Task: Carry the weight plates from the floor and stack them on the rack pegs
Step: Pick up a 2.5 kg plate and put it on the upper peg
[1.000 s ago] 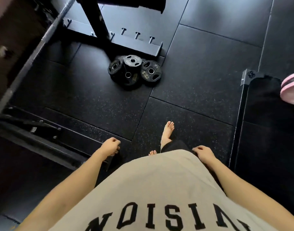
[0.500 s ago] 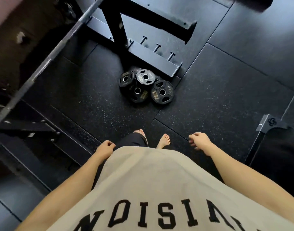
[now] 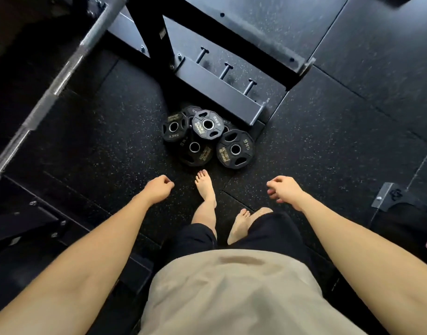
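A person stands barefoot on black rubber flooring, arms hanging. At centre left of the frame, the left hand [image 3: 159, 191] hangs loosely curled and holds nothing. Above and between the hands, the weight plates [image 3: 207, 139] lie overlapping flat on the floor, ahead of both hands and roughly equally near; none is lifted yet. Markings read "HAMMER STRENGTH", "2.5KG" and "5KG". Just above them, the rack pegs [image 3: 225, 70] project bare from the rack beam. At centre right, the right hand [image 3: 286, 192] hangs likewise, fingers relaxed, empty.
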Demonstrator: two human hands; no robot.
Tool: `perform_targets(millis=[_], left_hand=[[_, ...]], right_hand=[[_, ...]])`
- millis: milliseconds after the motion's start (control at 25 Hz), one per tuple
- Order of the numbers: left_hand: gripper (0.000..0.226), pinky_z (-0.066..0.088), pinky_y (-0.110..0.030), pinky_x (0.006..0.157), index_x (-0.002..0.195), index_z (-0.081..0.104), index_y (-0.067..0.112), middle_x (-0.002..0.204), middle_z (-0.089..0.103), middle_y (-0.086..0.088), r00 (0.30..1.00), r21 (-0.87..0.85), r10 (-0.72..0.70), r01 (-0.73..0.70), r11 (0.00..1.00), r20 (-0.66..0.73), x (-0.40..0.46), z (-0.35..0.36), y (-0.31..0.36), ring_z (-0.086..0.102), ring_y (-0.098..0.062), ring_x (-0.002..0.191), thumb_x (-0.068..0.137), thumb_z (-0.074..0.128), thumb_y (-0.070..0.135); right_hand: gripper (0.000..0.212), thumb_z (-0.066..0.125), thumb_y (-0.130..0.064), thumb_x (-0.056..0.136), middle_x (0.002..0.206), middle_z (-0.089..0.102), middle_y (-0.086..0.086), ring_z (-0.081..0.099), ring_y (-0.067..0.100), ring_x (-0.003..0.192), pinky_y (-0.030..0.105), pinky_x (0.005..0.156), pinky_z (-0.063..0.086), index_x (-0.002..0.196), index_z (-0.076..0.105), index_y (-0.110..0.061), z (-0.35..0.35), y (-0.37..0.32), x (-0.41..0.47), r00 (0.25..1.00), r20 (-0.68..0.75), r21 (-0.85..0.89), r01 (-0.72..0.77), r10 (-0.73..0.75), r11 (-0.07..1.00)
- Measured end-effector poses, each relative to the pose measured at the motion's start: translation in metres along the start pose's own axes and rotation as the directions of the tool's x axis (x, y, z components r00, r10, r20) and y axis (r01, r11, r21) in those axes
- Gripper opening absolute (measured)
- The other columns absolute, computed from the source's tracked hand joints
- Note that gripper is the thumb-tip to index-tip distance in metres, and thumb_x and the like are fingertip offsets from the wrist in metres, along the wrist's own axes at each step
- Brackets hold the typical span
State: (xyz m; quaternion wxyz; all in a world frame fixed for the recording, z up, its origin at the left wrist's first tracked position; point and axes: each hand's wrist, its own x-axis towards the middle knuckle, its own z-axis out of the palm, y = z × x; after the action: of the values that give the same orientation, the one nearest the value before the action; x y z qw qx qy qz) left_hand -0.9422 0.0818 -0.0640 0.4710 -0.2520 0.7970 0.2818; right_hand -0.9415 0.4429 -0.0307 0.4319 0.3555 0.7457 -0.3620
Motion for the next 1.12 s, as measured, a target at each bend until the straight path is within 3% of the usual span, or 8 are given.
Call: perform_targets(millis=[200, 400, 560, 640, 720, 840, 920, 1120], left_hand=[[0.025, 0.048, -0.036, 0.084, 0.11, 0.06, 0.014, 0.109, 0.067, -0.013, 0.998, 0.028, 0.06, -0.06, 0.998, -0.028, 0.135, -0.038, 0.062, 0.062, -0.032, 0.103, 0.097, 0.048, 0.031], [0.024, 0.042, -0.034, 0.084, 0.11, 0.06, 0.017, 0.112, 0.064, -0.007, 0.991, 0.098, 0.104, -0.096, 0.991, -0.082, 0.305, -0.025, 0.094, 0.057, -0.025, 0.104, 0.097, 0.048, 0.033], [0.029, 0.044, -0.038, 0.088, 0.114, 0.053, 0.012, 0.119, 0.059, -0.014, 0.978, 0.306, 0.193, -0.161, 0.938, -0.079, 0.431, -0.008, 0.108, 0.055, -0.031, 0.107, 0.097, 0.044, 0.034], [0.035, 0.043, -0.041, 0.089, 0.119, 0.05, 0.007, 0.122, 0.057, -0.019, 0.952, 0.384, 0.281, -0.217, 0.898, -0.119, 0.489, -0.001, 0.122, 0.054, -0.036, 0.11, 0.097, 0.044, 0.034], [0.038, 0.044, -0.042, 0.092, 0.124, 0.048, 0.005, 0.127, 0.055, -0.021, 0.92, 0.411, 0.363, -0.276, 0.869, -0.151, 0.538, 0.008, 0.136, 0.053, -0.038, 0.114, 0.097, 0.043, 0.032], [0.045, 0.042, -0.046, 0.1, 0.132, 0.045, 0.009, 0.135, 0.051, -0.017, 0.896, 0.483, 0.42, -0.308, 0.819, -0.141, 0.587, 0.023, 0.155, 0.048, -0.037, 0.124, 0.095, 0.045, 0.035], [0.044, 0.043, -0.045, 0.098, 0.127, 0.048, 0.012, 0.131, 0.053, -0.013, 0.904, 0.506, 0.407, -0.294, 0.811, -0.127, 0.614, 0.034, 0.166, 0.049, -0.034, 0.122, 0.093, 0.048, 0.039], [0.04, 0.041, -0.037, 0.082, 0.117, 0.054, 0.015, 0.122, 0.06, -0.012, 0.909, 0.443, 0.326, -0.189, 0.877, -0.259, 0.637, 0.046, 0.175, 0.056, -0.034, 0.113, 0.09, 0.06, 0.043]], right_hand=[[0.015, 0.054, -0.02, 0.098, 0.087, 0.065, 0.011, 0.058, 0.021, 0.076, 0.029, 0.06, 0.043, 0.098, 0.062, -0.008, 0.036, -0.081, 0.11, 0.999, 0.042, 0.097, -0.019, 0.015, 0.995], [0.013, 0.052, -0.022, 0.099, 0.079, 0.062, 0.008, 0.055, 0.02, 0.067, 0.025, 0.053, 0.039, 0.089, 0.057, -0.015, 0.097, -0.121, 0.27, 0.994, 0.11, 0.18, -0.042, 0.022, 0.983], [0.022, 0.046, -0.023, 0.1, 0.072, 0.052, 0.006, 0.044, 0.016, 0.054, 0.021, 0.049, 0.032, 0.079, 0.049, -0.016, 0.149, -0.129, 0.379, 0.977, 0.179, 0.33, -0.173, 0.118, 0.928], [0.026, 0.044, -0.029, 0.102, 0.075, 0.056, 0.01, 0.051, 0.019, 0.058, 0.024, 0.049, 0.039, 0.082, 0.05, -0.013, 0.175, -0.129, 0.431, 0.969, 0.195, 0.406, -0.223, 0.154, 0.886], [0.032, 0.044, -0.038, 0.102, 0.089, 0.066, 0.016, 0.065, 0.025, 0.073, 0.03, 0.058, 0.053, 0.097, 0.055, -0.008, 0.202, -0.126, 0.475, 0.965, 0.202, 0.429, -0.24, 0.166, 0.871], [0.041, 0.045, -0.044, 0.1, 0.108, 0.066, 0.019, 0.07, 0.03, 0.085, 0.036, 0.063, 0.06, 0.114, 0.052, -0.006, 0.233, -0.125, 0.519, 0.965, 0.192, 0.495, -0.25, 0.176, 0.832], [0.045, 0.05, -0.042, 0.097, 0.12, 0.063, 0.014, 0.071, 0.034, 0.088, 0.038, 0.065, 0.062, 0.125, 0.05, -0.008, 0.248, -0.126, 0.541, 0.966, 0.178, 0.548, -0.258, 0.19, 0.796], [0.014, 0.051, -0.018, 0.096, 0.099, 0.063, 0.007, 0.071, 0.033, 0.082, 0.038, 0.071, 0.062, 0.099, 0.054, -0.005, 0.261, -0.13, 0.554, 0.976, 0.095, 0.628, -0.21, 0.194, 0.75]])
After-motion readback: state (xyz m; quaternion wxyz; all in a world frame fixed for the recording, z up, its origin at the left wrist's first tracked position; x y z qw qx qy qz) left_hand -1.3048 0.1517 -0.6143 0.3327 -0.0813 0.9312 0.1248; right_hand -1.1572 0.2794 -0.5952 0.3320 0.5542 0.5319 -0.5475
